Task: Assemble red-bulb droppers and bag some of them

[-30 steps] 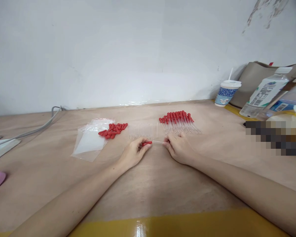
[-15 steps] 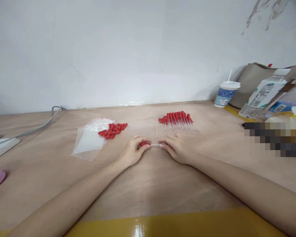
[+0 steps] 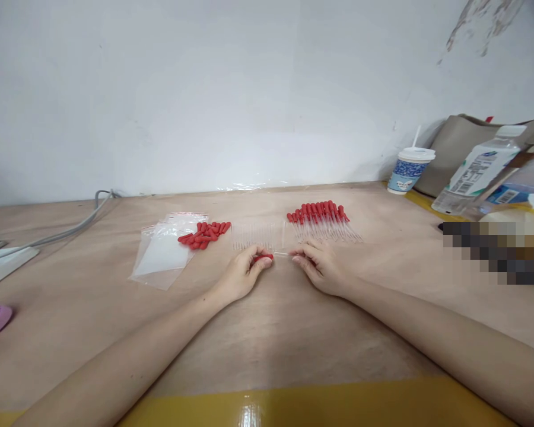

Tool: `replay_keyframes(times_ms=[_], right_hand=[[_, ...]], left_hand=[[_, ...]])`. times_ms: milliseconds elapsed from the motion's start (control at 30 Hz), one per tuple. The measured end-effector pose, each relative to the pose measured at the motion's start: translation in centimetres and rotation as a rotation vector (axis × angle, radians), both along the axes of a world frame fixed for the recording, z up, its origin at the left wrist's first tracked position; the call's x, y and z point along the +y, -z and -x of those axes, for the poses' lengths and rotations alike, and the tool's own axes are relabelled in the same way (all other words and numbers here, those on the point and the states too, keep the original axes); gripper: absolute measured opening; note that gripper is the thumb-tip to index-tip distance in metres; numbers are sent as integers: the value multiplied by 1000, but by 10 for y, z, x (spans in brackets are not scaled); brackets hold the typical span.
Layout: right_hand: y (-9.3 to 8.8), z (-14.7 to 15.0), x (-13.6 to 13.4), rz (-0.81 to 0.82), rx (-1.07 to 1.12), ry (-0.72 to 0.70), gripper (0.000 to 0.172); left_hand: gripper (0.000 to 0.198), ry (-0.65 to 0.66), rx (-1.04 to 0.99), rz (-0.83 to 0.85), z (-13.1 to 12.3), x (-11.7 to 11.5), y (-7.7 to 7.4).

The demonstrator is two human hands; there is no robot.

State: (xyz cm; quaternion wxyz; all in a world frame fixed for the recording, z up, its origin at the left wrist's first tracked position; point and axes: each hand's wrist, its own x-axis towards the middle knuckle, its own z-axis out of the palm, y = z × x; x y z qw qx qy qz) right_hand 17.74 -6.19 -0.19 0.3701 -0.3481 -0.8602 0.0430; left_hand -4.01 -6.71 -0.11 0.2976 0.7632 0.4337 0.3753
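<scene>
Two hands at desk (image 3: 267, 332) centre — left hand (image 3: 240, 276) pinching a red bulb (image 3: 263, 257), right hand (image 3: 320, 270) pinching the clear tube (image 3: 281, 254) entering it. Tube light, thin, likely brittle: hold near the joint. Bulb soft, grippy. Tube nearly invisible; fingertips hide the join.

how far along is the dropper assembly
Done: a row of finished droppers with red caps lies on the table. In hand: the left hand pinches a red bulb against the clear tube held by the right hand. Left: loose red bulbs and bare tubes.
</scene>
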Motion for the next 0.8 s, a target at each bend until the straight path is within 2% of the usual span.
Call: replay_keyframes(times_ms=[133, 300, 600, 800], right_hand=[[0, 1, -2, -25, -37, -37, 17], [-2, 0, -1, 18, -53, -72, 20], [-6, -4, 10, 160, -101, -152, 21], [-10, -6, 14, 78, -189, -148, 22]], left_hand=[[18, 1, -24, 3, 0, 0, 1], [19, 23, -22, 25, -1, -1, 0], [16, 165, -101, 148, -2, -7, -2], [16, 154, -77, 166, -4, -8, -5]])
